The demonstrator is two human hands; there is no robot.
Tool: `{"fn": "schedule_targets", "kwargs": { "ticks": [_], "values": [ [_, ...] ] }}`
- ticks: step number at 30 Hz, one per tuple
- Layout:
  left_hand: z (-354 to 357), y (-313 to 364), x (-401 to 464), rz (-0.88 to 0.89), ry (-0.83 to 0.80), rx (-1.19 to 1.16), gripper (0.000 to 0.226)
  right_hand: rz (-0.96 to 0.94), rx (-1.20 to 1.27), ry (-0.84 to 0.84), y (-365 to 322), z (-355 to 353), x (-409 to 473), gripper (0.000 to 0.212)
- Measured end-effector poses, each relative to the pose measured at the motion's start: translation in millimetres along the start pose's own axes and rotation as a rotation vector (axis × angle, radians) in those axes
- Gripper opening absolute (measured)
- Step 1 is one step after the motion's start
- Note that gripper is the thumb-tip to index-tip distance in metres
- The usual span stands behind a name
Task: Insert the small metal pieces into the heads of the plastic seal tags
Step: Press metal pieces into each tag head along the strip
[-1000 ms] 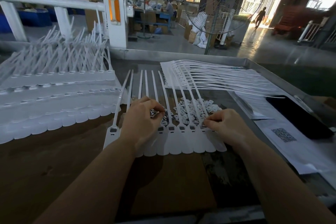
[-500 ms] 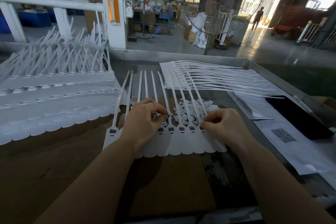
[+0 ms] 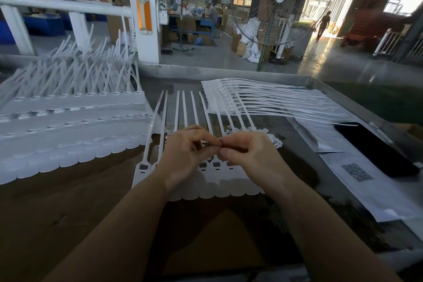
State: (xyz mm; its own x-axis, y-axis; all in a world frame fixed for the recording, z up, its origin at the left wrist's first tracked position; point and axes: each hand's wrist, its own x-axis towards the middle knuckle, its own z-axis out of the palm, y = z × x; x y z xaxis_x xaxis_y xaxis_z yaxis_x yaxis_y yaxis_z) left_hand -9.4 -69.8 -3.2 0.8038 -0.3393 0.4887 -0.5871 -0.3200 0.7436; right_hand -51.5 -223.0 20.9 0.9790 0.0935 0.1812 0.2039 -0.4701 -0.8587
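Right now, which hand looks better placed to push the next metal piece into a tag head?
Probably the right hand: its pinched fingertips hover just above the open heads of the row of white plastic seal tags. The left hand is cupped around small metal pieces, apparently supplying them.

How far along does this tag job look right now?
Probably done: big overlapping rows of tags stacked at the left, though their heads are too small to check. In hand: the left hand and right hand meet fingertip to fingertip above the front row of tags, seemingly passing a tiny piece. Left: open slots show in that row, loose metal pieces lie behind, and another tag bundle waits beyond.
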Motion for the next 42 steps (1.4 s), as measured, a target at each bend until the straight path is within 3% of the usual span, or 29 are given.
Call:
{"fn": "schedule_targets", "kwargs": {
  "ticks": [19,29,36,42],
  "values": [
    [3,4,-1,-0.117,-0.055,-0.096,0.01,0.088,0.195,0.146,9,4,-1,0.009],
    [3,4,-1,-0.137,-0.034,-0.1,0.011,0.13,0.25,0.135,5,8,1,0.011],
    [4,2,-1,-0.163,0.046,-0.069,0.005,0.149,0.174,0.215,7,12,3,0.012],
    [2,-13,3,-0.262,0.187,0.127,0.009,0.134,0.005,0.248,11,5,2,0.011]
  ]
}}
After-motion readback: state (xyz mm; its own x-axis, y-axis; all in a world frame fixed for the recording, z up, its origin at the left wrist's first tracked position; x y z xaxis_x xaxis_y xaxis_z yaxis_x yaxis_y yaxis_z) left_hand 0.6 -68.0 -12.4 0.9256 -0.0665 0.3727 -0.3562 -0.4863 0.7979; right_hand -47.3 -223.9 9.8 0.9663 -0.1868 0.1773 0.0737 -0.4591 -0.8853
